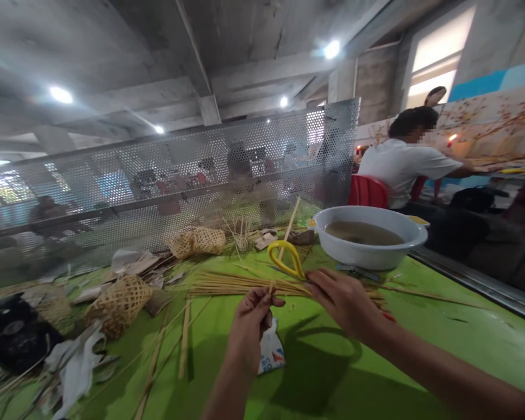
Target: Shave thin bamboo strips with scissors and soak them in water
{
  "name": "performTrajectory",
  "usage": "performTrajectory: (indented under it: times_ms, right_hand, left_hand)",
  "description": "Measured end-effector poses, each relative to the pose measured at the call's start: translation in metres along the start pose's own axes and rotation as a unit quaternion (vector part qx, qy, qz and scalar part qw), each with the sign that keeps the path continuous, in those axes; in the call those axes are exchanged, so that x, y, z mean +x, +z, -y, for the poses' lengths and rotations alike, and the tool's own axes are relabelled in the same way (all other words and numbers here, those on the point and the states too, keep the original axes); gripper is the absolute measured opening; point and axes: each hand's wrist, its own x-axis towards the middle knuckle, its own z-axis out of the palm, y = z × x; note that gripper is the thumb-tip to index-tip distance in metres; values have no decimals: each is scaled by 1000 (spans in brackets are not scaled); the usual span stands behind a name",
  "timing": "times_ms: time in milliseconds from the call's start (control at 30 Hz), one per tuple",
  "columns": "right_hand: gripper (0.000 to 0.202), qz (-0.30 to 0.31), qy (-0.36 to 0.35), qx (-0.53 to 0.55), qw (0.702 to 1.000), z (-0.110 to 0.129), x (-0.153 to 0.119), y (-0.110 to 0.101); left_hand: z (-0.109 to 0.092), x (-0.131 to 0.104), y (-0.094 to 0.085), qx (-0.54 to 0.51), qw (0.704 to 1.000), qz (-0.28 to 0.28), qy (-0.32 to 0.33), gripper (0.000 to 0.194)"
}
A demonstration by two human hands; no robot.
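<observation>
Near the middle of the green table, my left hand (258, 308) is closed, with its thumb and fingers pinching the end of a thin light strip (271, 286). To its right, my right hand (339, 294) is closed on a yellow-handled tool (287, 251); the looped handle sticks up to the left, and the rest of the tool is hidden by the hand. Behind both hands a bundle of long tan strips (227, 284) lies across the table. A white packet with blue and red print (272, 350) rests beside my left wrist.
A pale basin of murky water (354, 254) stands at the back right. Woven pieces (120, 303), scraps (76, 361) and a black bag (13, 332) lie left. A perforated metal screen (157, 198) borders the table (472, 344). A person in white (398, 166) sits beyond, on a red chair (367, 191).
</observation>
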Motion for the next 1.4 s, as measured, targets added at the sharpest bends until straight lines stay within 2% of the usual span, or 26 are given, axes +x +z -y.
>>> performTrajectory:
  times_ms: [67, 233, 433, 633, 833, 1033, 1233, 1400]
  right_hand:
    - [18, -4, 3, 3, 1000, 0, 0, 0]
    - [19, 41, -48, 33, 997, 5, -4, 8]
    - [19, -10, 10, 7, 1000, -5, -1, 5]
    - [20, 44, -46, 31, 997, 7, -3, 7]
    - [22, 3, 12, -2, 1000, -5, 0, 6]
    - [20, 51, -32, 26, 998, 4, -4, 9]
    - [21, -12, 5, -1, 1000, -4, -2, 6]
    - [21, 46, -48, 21, 998, 8, -8, 12]
  left_hand:
    - [-1, 0, 0, -15, 1000, -3, -8, 33]
    - [1, 5, -5, -39, 999, 9, -11, 31]
    - [4, 5, -6, -29, 999, 19, -16, 32]
    - [5, 6, -6, -10, 1000, 15, -7, 27]
    - [8, 7, -7, 31, 999, -6, 12, 29]
    - [10, 12, -13, 79, 996, -17, 32, 27]
    - [10, 12, -10, 130, 988, -39, 79, 29]
    - [6, 11, -9, 127, 986, -59, 90, 27]
